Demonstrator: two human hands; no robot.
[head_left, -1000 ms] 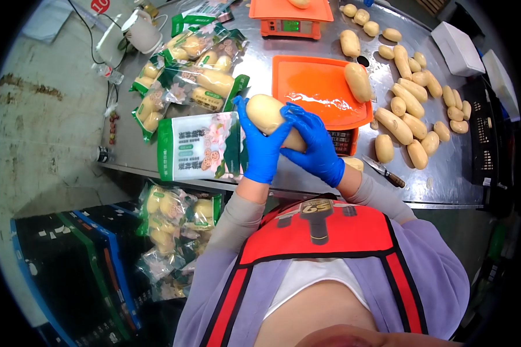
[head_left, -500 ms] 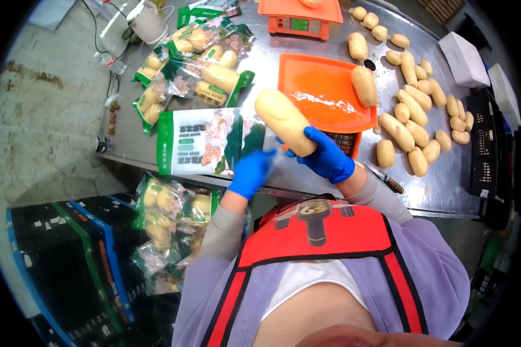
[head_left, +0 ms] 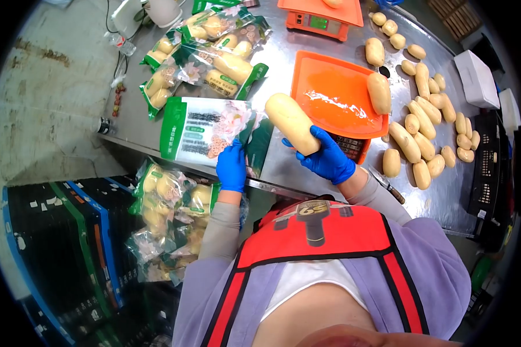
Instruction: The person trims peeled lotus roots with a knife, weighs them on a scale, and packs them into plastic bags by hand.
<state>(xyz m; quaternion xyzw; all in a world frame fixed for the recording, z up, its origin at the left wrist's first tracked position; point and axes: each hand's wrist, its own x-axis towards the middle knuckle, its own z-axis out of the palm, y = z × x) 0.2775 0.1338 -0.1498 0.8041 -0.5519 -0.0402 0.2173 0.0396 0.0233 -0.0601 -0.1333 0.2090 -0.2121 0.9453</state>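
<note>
My right hand [head_left: 328, 159], in a blue glove, grips the lower end of a thick, peeled lotus root segment [head_left: 290, 121], which tilts up to the left over the table. My left hand [head_left: 232, 166], also gloved in blue, has its fingers closed at the near part of a flat printed packaging bag [head_left: 200, 132]; the fingertips are partly hidden. That bag is green and white with flower and lotus-slice pictures, and lies at the table's front edge. Right of the held lotus root is an orange tray [head_left: 324, 87], with one lotus root [head_left: 379, 92] on its right rim.
Filled lotus root bags [head_left: 214, 63] are heaped at the back left; more filled bags [head_left: 159, 202] sit below the table edge. Many loose lotus roots [head_left: 422, 118] cover the right side. A knife [head_left: 391, 188] lies near my right wrist. An orange scale [head_left: 321, 20] stands behind.
My left hand has moved left from beside the lotus root onto the printed bag. My right hand still holds the lotus root. The whole view has shifted slightly.
</note>
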